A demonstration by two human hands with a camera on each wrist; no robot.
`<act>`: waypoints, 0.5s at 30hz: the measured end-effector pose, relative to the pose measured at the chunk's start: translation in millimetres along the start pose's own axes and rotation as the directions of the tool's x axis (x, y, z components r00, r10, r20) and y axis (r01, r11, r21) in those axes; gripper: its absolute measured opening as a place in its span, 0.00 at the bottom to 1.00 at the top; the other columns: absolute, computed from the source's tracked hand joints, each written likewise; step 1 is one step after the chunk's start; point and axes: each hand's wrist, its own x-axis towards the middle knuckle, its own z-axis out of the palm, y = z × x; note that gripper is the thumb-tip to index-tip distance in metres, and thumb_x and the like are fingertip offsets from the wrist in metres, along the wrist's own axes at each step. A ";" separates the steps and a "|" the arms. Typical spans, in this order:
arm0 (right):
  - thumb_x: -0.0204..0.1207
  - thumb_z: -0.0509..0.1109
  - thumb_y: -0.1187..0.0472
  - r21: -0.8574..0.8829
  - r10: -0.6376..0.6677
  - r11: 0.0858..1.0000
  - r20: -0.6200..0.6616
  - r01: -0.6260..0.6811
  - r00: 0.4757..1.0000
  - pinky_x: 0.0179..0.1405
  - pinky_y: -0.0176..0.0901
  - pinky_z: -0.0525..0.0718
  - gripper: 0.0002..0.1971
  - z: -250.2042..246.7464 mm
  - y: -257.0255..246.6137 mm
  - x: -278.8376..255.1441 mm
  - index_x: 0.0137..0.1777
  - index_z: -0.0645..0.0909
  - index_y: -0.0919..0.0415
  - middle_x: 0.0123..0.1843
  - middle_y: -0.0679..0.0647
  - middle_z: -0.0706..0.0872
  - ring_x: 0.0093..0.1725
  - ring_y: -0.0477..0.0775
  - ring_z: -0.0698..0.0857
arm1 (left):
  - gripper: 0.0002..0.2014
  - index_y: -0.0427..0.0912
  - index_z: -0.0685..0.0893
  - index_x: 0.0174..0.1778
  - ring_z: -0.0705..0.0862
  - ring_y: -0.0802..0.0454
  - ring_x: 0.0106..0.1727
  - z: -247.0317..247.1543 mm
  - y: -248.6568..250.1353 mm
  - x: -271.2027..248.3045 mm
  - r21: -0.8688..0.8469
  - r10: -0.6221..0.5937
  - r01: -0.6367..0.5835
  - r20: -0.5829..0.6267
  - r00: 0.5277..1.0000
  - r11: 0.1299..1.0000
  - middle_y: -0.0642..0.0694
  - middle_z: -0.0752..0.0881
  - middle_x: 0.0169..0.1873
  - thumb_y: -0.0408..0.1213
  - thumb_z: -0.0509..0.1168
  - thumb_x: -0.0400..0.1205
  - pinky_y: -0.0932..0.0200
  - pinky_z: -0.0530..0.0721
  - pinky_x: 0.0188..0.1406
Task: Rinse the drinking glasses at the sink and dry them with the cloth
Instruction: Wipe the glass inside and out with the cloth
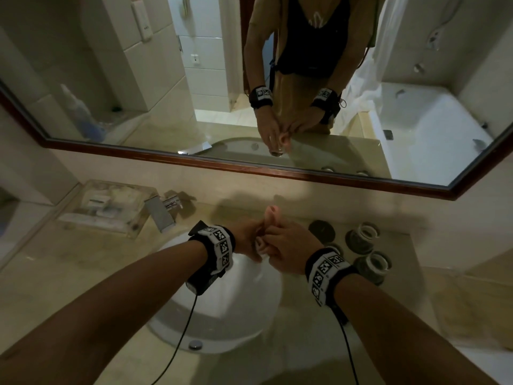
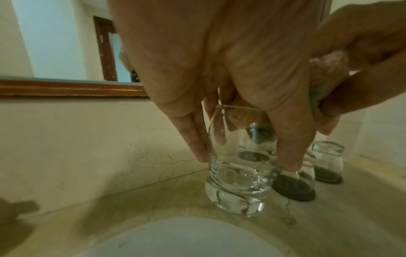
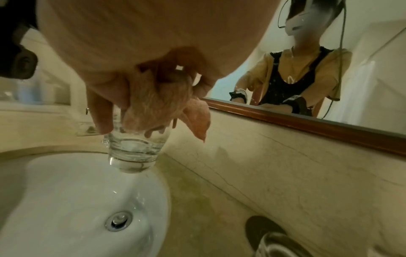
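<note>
My left hand (image 2: 246,160) grips a clear drinking glass (image 2: 237,182) upright by its sides, just above the counter at the basin's far rim. My right hand (image 3: 149,97) holds a pinkish cloth (image 3: 158,107) bunched up and pushed into the mouth of the glass (image 3: 134,149). In the head view both hands meet over the back right of the white sink (image 1: 236,301), the left hand (image 1: 249,240) against the right hand (image 1: 287,247), and they hide most of the glass. A bit of cloth (image 1: 261,244) shows between them.
Two more glasses (image 1: 363,236) (image 1: 374,263) stand on dark coasters to the right of the sink, and a bare coaster (image 1: 322,227) lies beside them. A chrome faucet (image 1: 162,211) and a clear tray (image 1: 102,207) sit at the back left. A framed mirror runs behind the counter.
</note>
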 end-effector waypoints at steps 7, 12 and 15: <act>0.74 0.70 0.53 0.070 0.168 0.978 0.282 -0.195 0.945 0.51 0.44 0.83 0.18 -6.8 -7.9 3.5 0.64 0.77 0.50 0.63 0.46 0.77 0.53 0.47 0.73 | 0.32 0.41 0.74 0.65 0.82 0.46 0.58 -3.3 11.4 -3.5 0.277 0.041 -0.035 -0.014 0.999 0.960 0.46 0.81 0.57 0.38 0.80 0.67 0.58 0.78 0.55; 0.80 0.66 0.56 -0.039 0.217 0.974 0.418 -0.222 0.882 0.57 0.48 0.80 0.14 -1.4 -7.8 13.1 0.63 0.80 0.58 0.65 0.57 0.82 0.62 0.58 0.81 | 0.32 0.44 0.76 0.65 0.82 0.45 0.56 0.2 32.7 -3.7 0.451 0.130 -0.105 -0.024 0.991 0.886 0.45 0.80 0.58 0.43 0.79 0.65 0.52 0.82 0.54; 0.81 0.64 0.57 -0.002 0.233 0.968 0.390 -0.253 0.891 0.61 0.49 0.78 0.14 7.4 -6.0 13.9 0.64 0.79 0.59 0.67 0.58 0.78 0.65 0.59 0.78 | 0.31 0.44 0.76 0.62 0.81 0.45 0.53 -1.0 32.4 -2.7 0.492 0.147 -0.104 -0.049 0.988 0.864 0.46 0.79 0.57 0.44 0.79 0.65 0.54 0.79 0.47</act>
